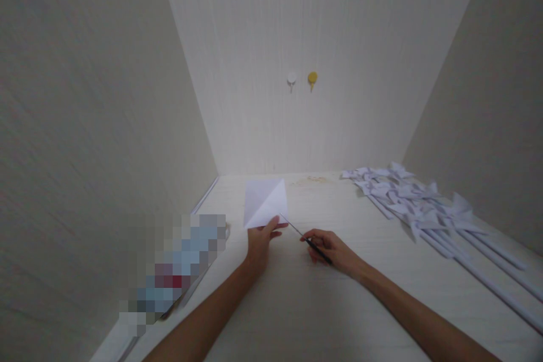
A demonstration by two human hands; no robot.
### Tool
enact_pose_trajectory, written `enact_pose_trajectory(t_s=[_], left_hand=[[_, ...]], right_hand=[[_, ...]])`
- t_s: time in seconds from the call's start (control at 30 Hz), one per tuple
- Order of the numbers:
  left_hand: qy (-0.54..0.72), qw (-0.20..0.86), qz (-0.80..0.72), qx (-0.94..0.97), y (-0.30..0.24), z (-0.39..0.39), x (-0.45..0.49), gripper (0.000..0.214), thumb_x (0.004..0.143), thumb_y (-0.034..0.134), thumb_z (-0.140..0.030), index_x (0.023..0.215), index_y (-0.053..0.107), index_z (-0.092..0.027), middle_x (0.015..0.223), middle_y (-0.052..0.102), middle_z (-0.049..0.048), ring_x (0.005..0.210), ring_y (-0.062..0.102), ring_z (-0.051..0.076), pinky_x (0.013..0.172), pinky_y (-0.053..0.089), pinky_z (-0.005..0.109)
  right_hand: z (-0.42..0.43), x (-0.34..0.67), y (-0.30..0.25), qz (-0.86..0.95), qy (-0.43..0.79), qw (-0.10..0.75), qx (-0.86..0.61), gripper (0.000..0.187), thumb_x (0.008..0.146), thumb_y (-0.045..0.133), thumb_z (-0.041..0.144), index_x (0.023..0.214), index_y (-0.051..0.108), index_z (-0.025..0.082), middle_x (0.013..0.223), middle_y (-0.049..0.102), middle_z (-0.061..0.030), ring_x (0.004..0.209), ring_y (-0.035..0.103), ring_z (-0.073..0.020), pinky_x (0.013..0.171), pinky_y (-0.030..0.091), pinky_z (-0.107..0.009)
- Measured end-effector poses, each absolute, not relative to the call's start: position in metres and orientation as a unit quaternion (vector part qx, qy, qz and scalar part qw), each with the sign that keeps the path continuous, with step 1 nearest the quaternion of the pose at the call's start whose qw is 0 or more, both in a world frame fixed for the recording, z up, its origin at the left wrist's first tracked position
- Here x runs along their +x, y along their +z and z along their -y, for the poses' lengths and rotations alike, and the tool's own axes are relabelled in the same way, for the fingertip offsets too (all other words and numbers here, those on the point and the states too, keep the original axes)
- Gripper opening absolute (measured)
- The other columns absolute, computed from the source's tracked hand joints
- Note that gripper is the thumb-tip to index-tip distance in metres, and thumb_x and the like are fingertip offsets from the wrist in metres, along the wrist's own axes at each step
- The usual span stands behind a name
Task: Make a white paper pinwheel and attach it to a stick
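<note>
My left hand (pixel 261 239) pinches the lower edge of a white square paper sheet (pixel 265 201) and holds it up above the pale tabletop (pixel 297 305). The sheet shows a diagonal crease. My right hand (pixel 331 248) is closed around the dark handles of a pair of scissors (pixel 302 233). The thin blades point up and left, with the tip at the paper's lower right corner.
Several white paper pinwheels on long white sticks (pixel 424 206) lie in a pile at the right. A blurred-out object (pixel 173 263) sits at the left edge. Two wall hooks, one white (pixel 291 79) and one yellow (pixel 313 78), hang on the back wall.
</note>
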State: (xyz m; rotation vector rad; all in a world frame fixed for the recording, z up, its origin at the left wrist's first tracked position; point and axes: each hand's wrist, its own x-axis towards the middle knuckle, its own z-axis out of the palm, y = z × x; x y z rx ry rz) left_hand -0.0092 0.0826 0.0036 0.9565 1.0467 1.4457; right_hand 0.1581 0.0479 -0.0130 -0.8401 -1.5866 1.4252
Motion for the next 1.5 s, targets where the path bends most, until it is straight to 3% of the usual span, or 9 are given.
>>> enact_pose_trajectory(t_s=[1.5], left_hand=[[0.597,0.532,-0.443,0.405,0.0051,-0.0831,-0.0096,0.021,0.058,0.064,-0.022,0.072,0.055,-0.009,0.084,0.063,0.0104,0.058,0.062,0.015,0.045,0.044,0.019]], right_hand=[[-0.0481,0.1592,-0.0131,0.648,0.526,0.391,-0.387,0.021,0.068,0.055,0.030,0.083,0.052,0.015,0.047,0.035,0.0080,0.038,0.027,-0.0036,0.037,0.018,-0.018]])
